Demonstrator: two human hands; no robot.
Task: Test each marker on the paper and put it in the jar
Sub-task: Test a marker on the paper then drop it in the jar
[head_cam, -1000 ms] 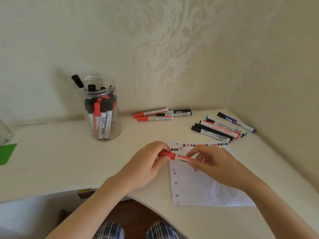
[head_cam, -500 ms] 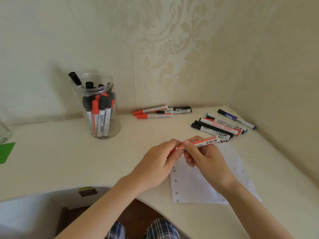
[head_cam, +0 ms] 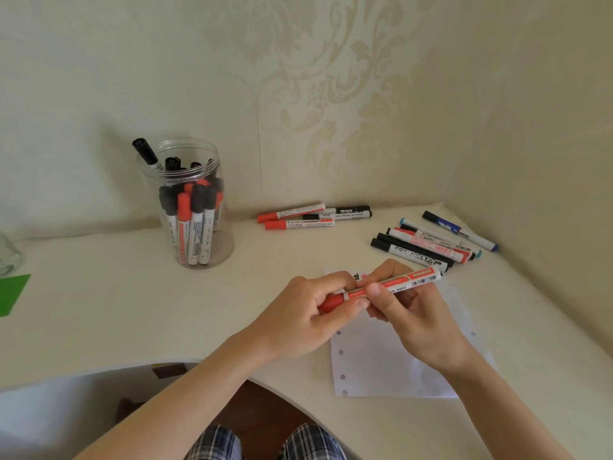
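Holding a red marker (head_cam: 381, 287) between both hands, the person has it lifted just above the paper (head_cam: 391, 366). The left hand (head_cam: 298, 313) curls its fingers (head_cam: 356, 303) round the red cap end, while the right hand (head_cam: 408, 310) pinches the white barrel just beyond them, thumb on top. The barcoded tail sticks out past the right fingers toward the loose markers (head_cam: 428, 244) lying on the bench (head_cam: 99, 310).

It looks like a light, stiff plastic stick, smooth and a little slippery, so a firm pinch at mid-barrel should control it best; the cap probably needs a straight pull or push to seat.

The jar (head_cam: 189, 207), already crowded with markers, stands well off beyond the left fingers. More markers (head_cam: 311, 217) lie farther back, by the wall.
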